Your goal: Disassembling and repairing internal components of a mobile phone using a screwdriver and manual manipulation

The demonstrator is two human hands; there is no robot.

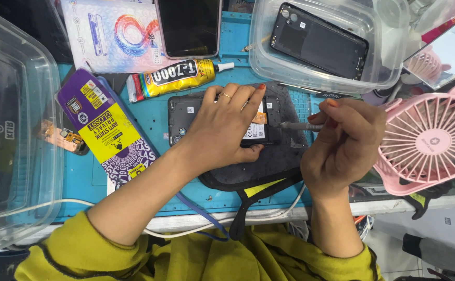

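An opened black phone [183,117] with its back off lies on a dark mat [269,166] on the blue work surface. My left hand [222,127] presses flat on the phone, covering its middle, thumb at the near edge. My right hand [344,143] grips a thin metal tool [297,125] whose tip points left at the phone's right end. Both sleeves are yellow-green.
A yellow glue tube [178,77] lies behind the phone. A clear tub [269,65] holds a black back cover [318,40]. A pink fan [430,140] stands at the right, a purple and yellow packet [105,130] at the left, beside a large clear tub [8,145].
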